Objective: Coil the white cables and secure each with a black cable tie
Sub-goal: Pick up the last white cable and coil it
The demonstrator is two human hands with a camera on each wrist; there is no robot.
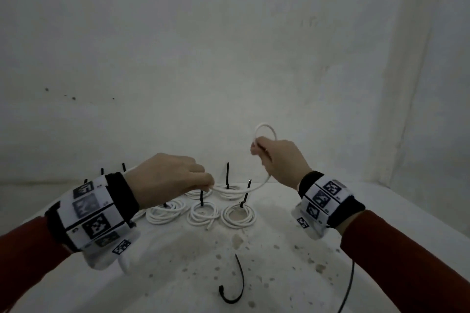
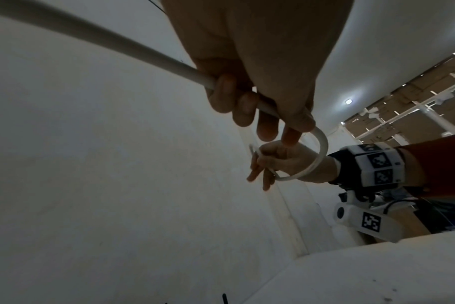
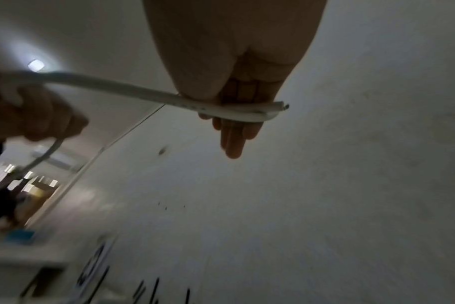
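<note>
Both hands are raised above the table (image 1: 381, 211), joined by one white cable (image 1: 250, 187). The right hand (image 1: 279, 160) is higher, over the far right part of the table; its thumb and fingers pinch the cable where it forms a small loop (image 1: 265, 132) standing above the knuckles, the other fingers reaching out fairly straight. From there the cable sags leftward to the left hand (image 1: 167, 178), whose fingers curl round it in a closed grip. Below the hands, toward the far edge, lie finished coils (image 1: 239, 216), each with a black tie (image 1: 246, 197) sticking up. A loose tie (image 1: 235, 284) lies curved near the front edge. A thin black cord (image 1: 349, 284) runs off the front right.
</note>
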